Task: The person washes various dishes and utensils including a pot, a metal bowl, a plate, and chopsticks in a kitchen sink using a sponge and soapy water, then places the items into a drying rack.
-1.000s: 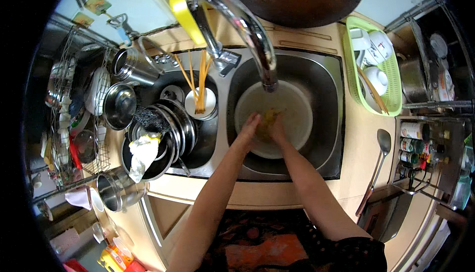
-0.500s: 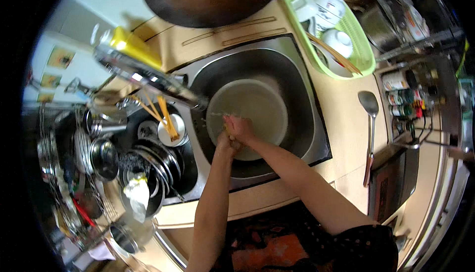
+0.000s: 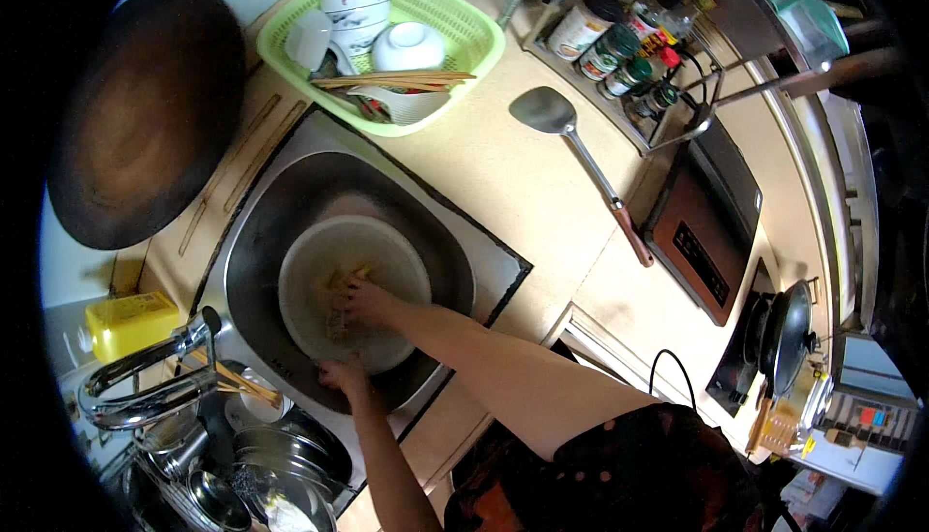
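A round pale basin [image 3: 406, 256] with cloudy water stands in the dark metal sink [image 3: 254, 232]. My right hand [image 3: 368, 302] reaches down into the basin, its fingers stretched out and apart. Just beyond its fingertips is a small yellowish-brown thing [image 3: 362, 271], too blurred to name. My left hand [image 3: 343, 374] is closed at the basin's near left rim, fingers curled against the edge. What lies under the murky water is hidden.
A chrome tap [image 3: 121, 363] and yellow bottle [image 3: 131, 327] stand left of the sink, above stacked pans [image 3: 281, 450]. A green basket [image 3: 474, 44] holds bowls and chopsticks. A spatula [image 3: 590, 160] lies right, near an induction cooker [image 3: 706, 232]; a wok [image 3: 150, 116] leans at the back.
My view has swung to the right. My hands, together over the basin's near left side before, have parted: the right one reaches into the middle, the left is at the rim.
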A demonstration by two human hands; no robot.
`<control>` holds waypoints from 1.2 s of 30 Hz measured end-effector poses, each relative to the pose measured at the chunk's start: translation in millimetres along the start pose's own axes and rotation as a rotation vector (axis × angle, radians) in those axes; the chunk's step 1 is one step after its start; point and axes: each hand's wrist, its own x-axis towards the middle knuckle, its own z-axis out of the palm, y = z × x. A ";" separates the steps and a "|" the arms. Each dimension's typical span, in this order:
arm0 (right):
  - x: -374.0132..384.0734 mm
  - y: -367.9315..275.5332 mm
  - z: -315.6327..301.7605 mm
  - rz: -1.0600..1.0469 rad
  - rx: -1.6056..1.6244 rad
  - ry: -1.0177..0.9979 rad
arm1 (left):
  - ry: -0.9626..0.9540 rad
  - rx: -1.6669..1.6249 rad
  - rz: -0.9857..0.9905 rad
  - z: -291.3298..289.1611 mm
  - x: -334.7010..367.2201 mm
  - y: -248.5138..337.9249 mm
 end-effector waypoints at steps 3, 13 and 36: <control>26.0 35.8 39.9 -0.023 -0.108 -0.126 | -0.112 -0.086 -0.278 0.1 20.3 4.7; -57.5 -8.5 -33.0 0.341 0.589 -0.081 | -0.205 -0.529 -0.179 14.2 25.5 -25.1; -45.9 -22.3 -82.8 0.420 0.847 -0.169 | 0.384 -0.091 0.573 -43.0 -40.1 120.0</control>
